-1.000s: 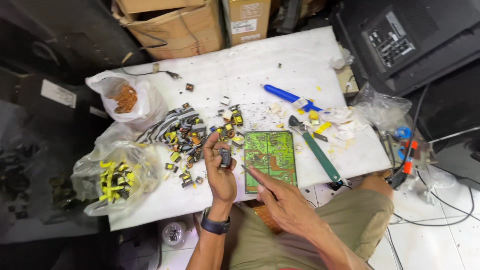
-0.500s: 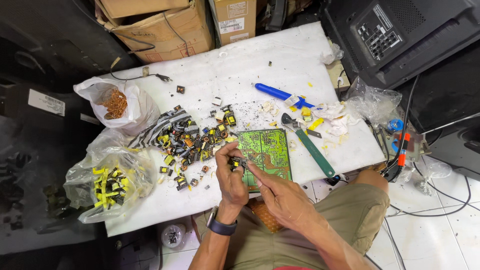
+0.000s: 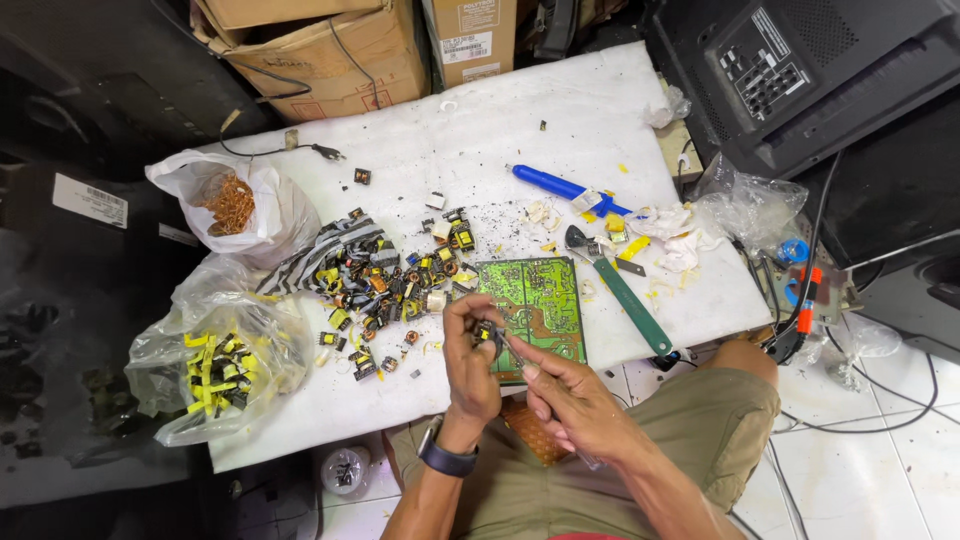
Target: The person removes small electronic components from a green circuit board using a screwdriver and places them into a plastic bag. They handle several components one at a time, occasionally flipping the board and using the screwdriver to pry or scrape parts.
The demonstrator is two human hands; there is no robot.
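Note:
My left hand (image 3: 468, 368) is closed around a small yellow and black transformer (image 3: 485, 333), held just above the near edge of a green circuit board (image 3: 540, 300). A dark watch (image 3: 447, 460) sits on that wrist. My right hand (image 3: 578, 408) pinches a thin metal tool (image 3: 512, 350) whose tip touches the transformer. Both hands hover over the front edge of the white table (image 3: 560, 120), above my lap.
A heap of small transformers (image 3: 385, 285) lies left of the board. Green-handled pliers (image 3: 628, 298) and a blue-handled tool (image 3: 558, 185) lie to the right. A white bag of copper wire (image 3: 235, 205) and a clear bag of yellow scraps (image 3: 215, 365) sit left. Cardboard boxes (image 3: 330, 50) stand behind.
My right hand has closed in on the left, bringing the tool's tip onto the transformer. Both hands have drifted slightly right along the board's near edge.

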